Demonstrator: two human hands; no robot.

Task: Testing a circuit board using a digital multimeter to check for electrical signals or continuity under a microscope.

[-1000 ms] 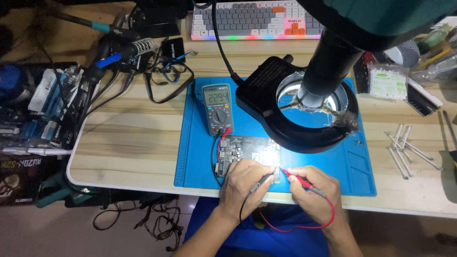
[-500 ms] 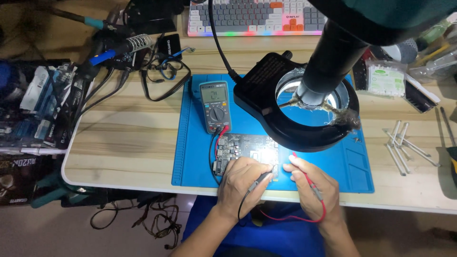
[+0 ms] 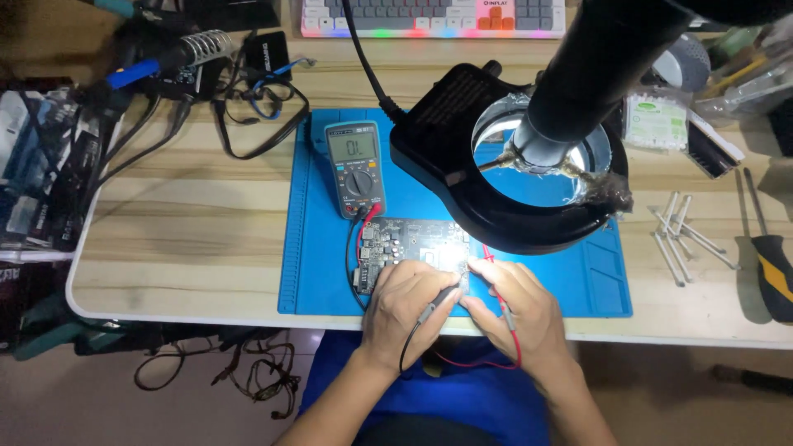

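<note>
Since the earlier frame the two hands have drawn closer together over the board, the right one edging in toward the left. The left hand (image 3: 406, 304) is closed in a pen-like pinch around a thin black multimeter probe (image 3: 436, 304), its tip slanting up toward the green-black rectangular circuit board (image 3: 395, 244) that lies just beyond the knuckles on the blue silicone work mat (image 3: 318, 248). The right hand (image 3: 522, 307) pinches a thin red probe (image 3: 494, 272) the same way, tip meeting the board's lit right edge. The probes look light, stiff and slim, best held low on the shaft near the tip; their soft leads loop back under the wrists. The board seems rigid but delicate, safest taken by its bare edges. Just past the board stands a grey-green handheld multimeter (image 3: 355, 169). Beyond the right hand sits a black ring lamp magnifier (image 3: 462, 132), and farthest back a white keyboard with coloured backlight (image 3: 429, 18).
</note>
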